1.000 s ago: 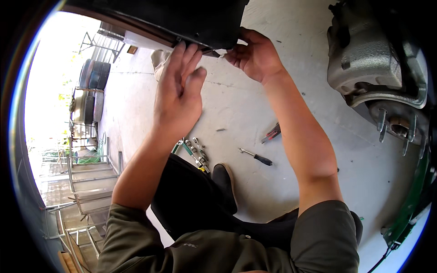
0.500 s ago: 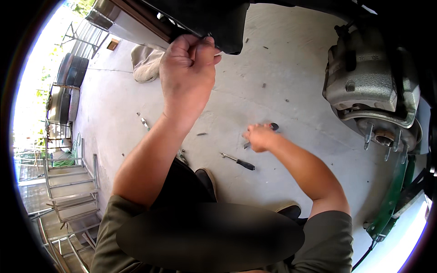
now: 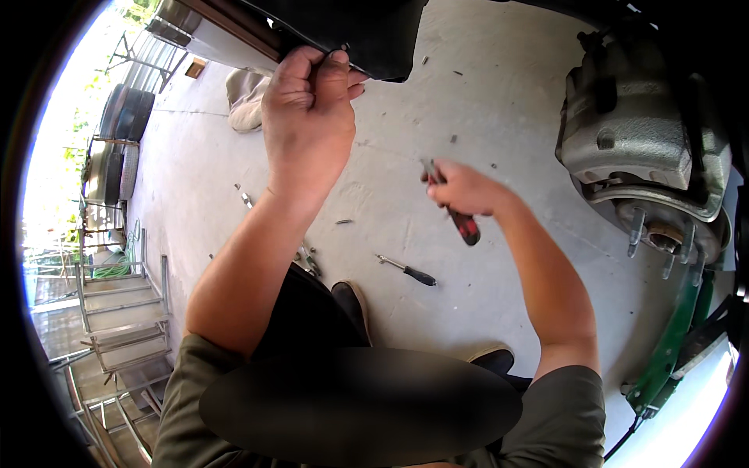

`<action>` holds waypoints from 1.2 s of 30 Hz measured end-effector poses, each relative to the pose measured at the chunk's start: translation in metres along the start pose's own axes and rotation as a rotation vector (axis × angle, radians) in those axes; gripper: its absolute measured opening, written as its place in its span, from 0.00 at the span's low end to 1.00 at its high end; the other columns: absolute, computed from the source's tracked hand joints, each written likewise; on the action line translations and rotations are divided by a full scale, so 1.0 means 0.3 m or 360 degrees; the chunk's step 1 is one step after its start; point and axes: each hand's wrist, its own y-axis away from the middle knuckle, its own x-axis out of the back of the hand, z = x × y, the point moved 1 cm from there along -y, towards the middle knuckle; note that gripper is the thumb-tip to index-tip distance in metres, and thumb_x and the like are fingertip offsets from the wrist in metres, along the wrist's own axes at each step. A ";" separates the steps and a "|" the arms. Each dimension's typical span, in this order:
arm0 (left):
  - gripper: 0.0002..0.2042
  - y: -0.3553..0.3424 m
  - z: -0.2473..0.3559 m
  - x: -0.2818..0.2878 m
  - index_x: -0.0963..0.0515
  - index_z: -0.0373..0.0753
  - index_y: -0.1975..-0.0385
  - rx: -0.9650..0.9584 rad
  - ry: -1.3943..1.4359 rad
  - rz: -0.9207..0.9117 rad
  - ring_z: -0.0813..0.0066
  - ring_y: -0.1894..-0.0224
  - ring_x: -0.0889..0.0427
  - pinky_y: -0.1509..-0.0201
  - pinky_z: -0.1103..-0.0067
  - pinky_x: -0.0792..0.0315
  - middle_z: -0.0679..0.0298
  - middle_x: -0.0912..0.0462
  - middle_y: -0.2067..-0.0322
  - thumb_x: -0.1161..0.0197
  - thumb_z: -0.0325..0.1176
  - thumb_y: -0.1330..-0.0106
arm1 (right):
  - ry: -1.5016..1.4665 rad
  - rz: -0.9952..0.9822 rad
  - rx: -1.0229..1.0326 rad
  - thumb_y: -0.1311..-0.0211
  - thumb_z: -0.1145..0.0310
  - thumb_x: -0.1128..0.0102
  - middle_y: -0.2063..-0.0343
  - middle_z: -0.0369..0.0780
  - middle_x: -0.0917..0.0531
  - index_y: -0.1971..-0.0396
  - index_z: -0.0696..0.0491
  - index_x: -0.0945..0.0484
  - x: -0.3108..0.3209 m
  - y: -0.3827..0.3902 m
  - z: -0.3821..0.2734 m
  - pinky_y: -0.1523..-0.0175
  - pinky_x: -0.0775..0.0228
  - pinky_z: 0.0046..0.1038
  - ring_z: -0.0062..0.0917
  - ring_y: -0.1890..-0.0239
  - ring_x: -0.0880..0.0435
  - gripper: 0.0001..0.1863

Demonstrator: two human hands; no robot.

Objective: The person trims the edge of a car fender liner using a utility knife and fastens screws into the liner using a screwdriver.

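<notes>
My left hand (image 3: 308,117) is raised at the lower edge of a black plastic panel (image 3: 367,39), thumb and fingers pinched on its rim near a small fastener. Above the floor, my right hand (image 3: 466,189) is closed around a hand tool with a black-and-red handle (image 3: 466,228). Its grey metal end points up and away; motion blur hides the exact kind. Between my feet and the right hand lies a metal-shafted tool with a black handle (image 3: 420,275). More metal tools (image 3: 310,262) lie partly hidden by my left forearm.
A brake caliper (image 3: 624,129) over a wheel hub with studs (image 3: 663,238) stands at the right. Below it is a green jack arm (image 3: 663,351). Metal racks (image 3: 125,320) and stacked tyres (image 3: 125,117) line the left. A beige cloth (image 3: 246,101) lies on the concrete floor.
My right hand has lifted the black-and-red tool off the floor and moved it away from me. My left hand and the panel edge appear slightly farther up and left.
</notes>
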 end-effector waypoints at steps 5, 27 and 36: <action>0.08 0.007 -0.021 -0.014 0.19 0.32 0.58 -0.0057 0.0025 0.0109 0.80 0.65 0.15 0.54 0.78 0.18 0.66 0.13 0.69 0.41 0.30 0.20 | -0.0634 0.0081 0.0402 0.18 0.61 0.51 0.72 0.39 0.17 0.59 0.56 0.26 0.097 0.203 -0.478 0.70 0.22 0.28 0.22 0.76 0.19 0.13; 0.07 0.002 -0.029 -0.024 0.23 0.35 0.53 -0.0229 -0.0262 -0.0088 0.81 0.64 0.24 0.55 0.79 0.26 0.68 0.19 0.66 0.49 0.27 0.19 | -0.1251 0.0074 0.0306 0.24 0.60 0.41 0.80 0.35 0.20 0.63 0.57 0.17 0.102 0.085 -0.641 0.83 0.38 0.17 0.15 0.86 0.26 0.15; 0.09 0.011 -0.055 -0.010 0.24 0.35 0.57 -0.0122 -0.0120 -0.0106 0.79 0.64 0.20 0.58 0.78 0.25 0.68 0.20 0.68 0.53 0.26 0.18 | -0.1322 -0.0218 0.0285 0.25 0.62 0.44 0.77 0.37 0.17 0.64 0.56 0.18 0.115 0.040 -0.640 0.84 0.34 0.19 0.17 0.83 0.23 0.13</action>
